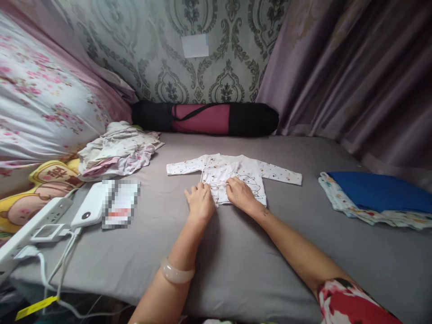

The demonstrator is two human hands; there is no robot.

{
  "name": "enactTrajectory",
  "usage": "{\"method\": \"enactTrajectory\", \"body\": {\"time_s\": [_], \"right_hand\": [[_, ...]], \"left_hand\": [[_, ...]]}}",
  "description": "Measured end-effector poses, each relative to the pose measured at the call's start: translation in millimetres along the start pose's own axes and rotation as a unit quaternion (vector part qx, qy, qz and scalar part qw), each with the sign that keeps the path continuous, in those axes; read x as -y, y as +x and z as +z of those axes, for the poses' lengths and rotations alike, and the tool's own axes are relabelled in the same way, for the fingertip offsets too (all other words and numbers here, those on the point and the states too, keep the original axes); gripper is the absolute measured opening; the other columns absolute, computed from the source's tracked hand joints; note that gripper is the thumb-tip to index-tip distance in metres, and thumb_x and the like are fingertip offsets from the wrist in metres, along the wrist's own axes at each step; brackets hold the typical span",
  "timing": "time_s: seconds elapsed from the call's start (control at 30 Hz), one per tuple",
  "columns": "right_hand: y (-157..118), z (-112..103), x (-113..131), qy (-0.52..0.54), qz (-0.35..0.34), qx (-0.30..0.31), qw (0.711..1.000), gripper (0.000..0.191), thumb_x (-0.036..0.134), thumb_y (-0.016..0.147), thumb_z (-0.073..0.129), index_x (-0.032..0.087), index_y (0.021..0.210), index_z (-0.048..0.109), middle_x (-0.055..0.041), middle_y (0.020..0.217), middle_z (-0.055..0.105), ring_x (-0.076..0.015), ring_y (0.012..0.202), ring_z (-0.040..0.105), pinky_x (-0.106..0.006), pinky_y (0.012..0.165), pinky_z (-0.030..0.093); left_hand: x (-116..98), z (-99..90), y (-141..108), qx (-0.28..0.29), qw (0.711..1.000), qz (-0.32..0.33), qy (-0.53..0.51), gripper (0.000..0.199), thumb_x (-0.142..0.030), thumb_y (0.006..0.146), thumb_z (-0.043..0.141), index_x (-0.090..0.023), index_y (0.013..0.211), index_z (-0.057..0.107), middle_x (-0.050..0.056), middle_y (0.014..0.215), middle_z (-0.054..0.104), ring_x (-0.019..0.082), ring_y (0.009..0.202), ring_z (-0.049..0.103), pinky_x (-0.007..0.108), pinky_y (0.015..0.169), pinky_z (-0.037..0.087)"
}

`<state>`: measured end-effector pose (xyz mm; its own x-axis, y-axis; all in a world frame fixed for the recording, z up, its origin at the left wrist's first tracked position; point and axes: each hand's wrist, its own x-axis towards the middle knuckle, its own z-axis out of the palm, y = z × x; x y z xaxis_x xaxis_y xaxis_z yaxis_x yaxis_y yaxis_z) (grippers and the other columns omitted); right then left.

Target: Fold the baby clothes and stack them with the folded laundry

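A white long-sleeved baby shirt (221, 168) with small coloured prints and a bear drawing lies flat on the grey bed sheet, sleeves spread to both sides. My left hand (200, 201) is at its lower left edge, thumb and forefinger closed on the cloth by the thin ties, the other fingers a little apart. At the middle of the front, my right hand (240, 194) pinches the shirt, covering part of the bear print. A thin strip of cloth runs between the hands; the fingertips partly hide what they grip.
Crumpled baby clothes (114, 148) lie at left, near a white power bank (89, 209), a blurred-out flat item (121, 204) and a power strip (50, 213) with cables. Folded clothes (374, 191) are at right. A black and maroon long bag (202, 118) lies along the wall.
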<state>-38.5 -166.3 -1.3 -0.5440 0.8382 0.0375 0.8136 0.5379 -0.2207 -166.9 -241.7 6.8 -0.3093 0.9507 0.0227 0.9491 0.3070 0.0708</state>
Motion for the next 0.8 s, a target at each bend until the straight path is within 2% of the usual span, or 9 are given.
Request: {"method": "enactTrajectory", "body": {"time_s": [0.1, 0.23, 0.43, 0.5, 0.6, 0.67, 0.8], "right_hand": [[-6.9, -5.4, 2.9, 0.014, -0.023, 0.01, 1.0, 0.028, 0.023, 0.097, 0.036, 0.021, 0.112, 0.06, -0.0077, 0.113, 0.062, -0.0201, 0.102, 0.06, -0.027, 0.079, 0.041], [-20.4, -16.5, 10.4, -0.005, -0.073, 0.062, 0.995, 0.025, 0.035, 0.096, 0.046, 0.02, 0.11, 0.061, -0.0092, 0.115, 0.06, -0.0222, 0.107, 0.057, -0.028, 0.082, 0.042], [-41.4, -41.5, 20.7, -0.035, -0.124, 0.125, 0.984, 0.025, 0.025, 0.096, 0.046, 0.014, 0.109, 0.064, -0.0128, 0.113, 0.063, -0.026, 0.108, 0.058, -0.032, 0.086, 0.044], [-47.1, -52.3, 21.3, -0.037, -0.15, 0.17, 0.973, 0.024, 0.025, 0.095, 0.048, 0.014, 0.109, 0.064, -0.0134, 0.113, 0.064, -0.0263, 0.104, 0.061, -0.033, 0.083, 0.045], [-49.6, -68.1, 15.5, -0.029, -0.178, 0.219, 0.959, 0.024, 0.026, 0.093, 0.051, 0.016, 0.11, 0.065, -0.0125, 0.112, 0.067, -0.0263, 0.101, 0.064, -0.032, 0.08, 0.045], [-46.2, -75.8, 7.2, -0.022, -0.175, 0.219, 0.96, 0.023, 0.027, 0.094, 0.049, 0.018, 0.107, 0.065, -0.0112, 0.108, 0.069, -0.026, 0.102, 0.064, -0.032, 0.079, 0.044], [-33.0, -80.7, -13.1, -0.031, -0.115, 0.187, 0.975, 0.025, 0.025, 0.096, 0.043, 0.017, 0.102, 0.066, -0.0124, 0.108, 0.069, -0.0261, 0.102, 0.064, -0.032, 0.078, 0.043]], "left_hand": [[0.9, 0.6, 1.2, -0.005, 1.0, -0.007, 0.005, 0.028, -0.016, 0.09, 0.039, -0.016, 0.109, 0.059, 0.014, 0.11, 0.062, 0.03, 0.102, 0.057, 0.05, 0.093, 0.036], [4.7, 4.2, 2.8, -0.009, 1.0, -0.012, 0.008, 0.025, -0.017, 0.088, 0.042, -0.017, 0.106, 0.06, 0.012, 0.109, 0.064, 0.028, 0.1, 0.058, 0.046, 0.092, 0.037], [14.6, 9.5, 17.3, -0.052, 0.998, -0.025, -0.038, 0.024, -0.019, 0.09, 0.045, -0.019, 0.101, 0.066, 0.01, 0.102, 0.067, 0.027, 0.101, 0.059, 0.038, 0.086, 0.041], [15.8, 7.5, 33.5, -0.07, 0.995, 0.001, -0.065, 0.024, -0.019, 0.089, 0.046, -0.018, 0.099, 0.067, 0.011, 0.101, 0.068, 0.026, 0.102, 0.059, 0.036, 0.085, 0.043], [11.4, 4.1, 69.9, -0.064, 0.984, 0.106, -0.127, 0.028, -0.012, 0.087, 0.045, -0.016, 0.101, 0.069, 0.011, 0.101, 0.07, 0.023, 0.099, 0.061, 0.032, 0.087, 0.045], [4.2, 4.1, 96.6, -0.03, 0.974, 0.151, -0.165, 0.034, -0.007, 0.083, 0.044, -0.014, 0.103, 0.07, 0.01, 0.105, 0.071, 0.021, 0.099, 0.063, 0.03, 0.088, 0.046], [-12.5, 12.2, 136.7, 0.023, 0.971, 0.157, -0.18, 0.043, -0.001, 0.075, 0.043, -0.01, 0.105, 0.072, 0.012, 0.106, 0.072, 0.022, 0.102, 0.064, 0.029, 0.091, 0.046]]}}
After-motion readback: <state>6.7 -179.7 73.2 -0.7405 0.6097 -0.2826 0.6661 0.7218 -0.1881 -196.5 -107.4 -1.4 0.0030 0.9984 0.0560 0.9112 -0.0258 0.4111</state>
